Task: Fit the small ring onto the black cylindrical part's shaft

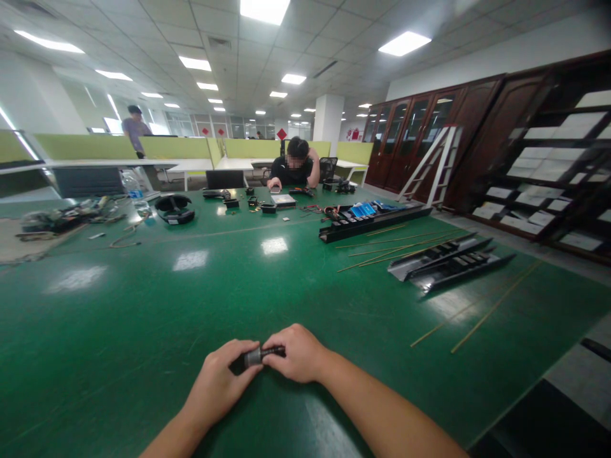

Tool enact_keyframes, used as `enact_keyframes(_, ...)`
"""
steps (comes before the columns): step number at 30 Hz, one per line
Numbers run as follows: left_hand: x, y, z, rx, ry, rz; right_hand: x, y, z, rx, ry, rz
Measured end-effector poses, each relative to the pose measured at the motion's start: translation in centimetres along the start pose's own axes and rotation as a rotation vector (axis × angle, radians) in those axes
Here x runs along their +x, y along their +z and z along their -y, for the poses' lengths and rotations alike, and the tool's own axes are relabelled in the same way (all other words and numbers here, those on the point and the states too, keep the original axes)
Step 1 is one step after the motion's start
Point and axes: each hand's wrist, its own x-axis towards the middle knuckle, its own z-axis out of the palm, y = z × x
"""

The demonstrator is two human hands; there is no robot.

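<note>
left hand [218, 376] curls around grey cylinder [252, 357]; right hand [301, 356] pinches dark shaft [273, 350].

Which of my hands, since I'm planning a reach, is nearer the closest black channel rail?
Right. The right hand is left of the channel rail and nearer you; the left hand is farther left.

Bright ceiling panels [405, 43] glow overhead; lime-green partitions [124, 147] and a white pillar [327, 121] stand far beyond the green counter [119, 305], dark wooden cabinets [518, 140] and a stepladder [442, 164] at right.
</note>
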Motion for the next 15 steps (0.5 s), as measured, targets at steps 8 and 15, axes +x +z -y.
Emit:
enact_keyframes(8,-0.03,-0.1,0.28,0.007,0.0,-0.009,-0.07,-0.04,0.19,0.02,0.033,-0.05)
enact_keyframes(15,-0.08,-0.31,-0.04,0.002,0.027,-0.024,0.04,-0.26,0.25,0.11,0.059,-0.048)
